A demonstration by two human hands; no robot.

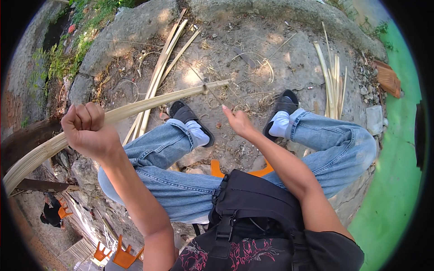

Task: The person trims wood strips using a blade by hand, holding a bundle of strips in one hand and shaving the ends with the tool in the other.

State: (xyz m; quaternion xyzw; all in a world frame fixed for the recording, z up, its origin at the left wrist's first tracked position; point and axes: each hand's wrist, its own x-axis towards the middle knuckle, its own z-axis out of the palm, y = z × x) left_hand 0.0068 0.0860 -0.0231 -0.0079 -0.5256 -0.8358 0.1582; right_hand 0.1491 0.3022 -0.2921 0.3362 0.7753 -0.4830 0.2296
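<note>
A long pale bamboo strip (153, 102) slants from the lower left up to the middle, its far end over the ground between my feet. My left hand (87, 130) is closed in a fist over it, hiding part of it. In my right hand (240, 122) is a thin dark knife (213, 94), with the thumb laid along it. Its narrow blade points up and left and crosses the strip near the far end, at a dark spot. The handle is hidden in my fingers.
Split bamboo strips (162, 67) lie beyond my left foot; another bundle (333, 81) lies at the right. Curled shavings (257, 63) litter the ground. A dark wooden beam (34, 135) stands at the left, orange chairs (124, 257) lower left, a broken brick (387, 79) far right.
</note>
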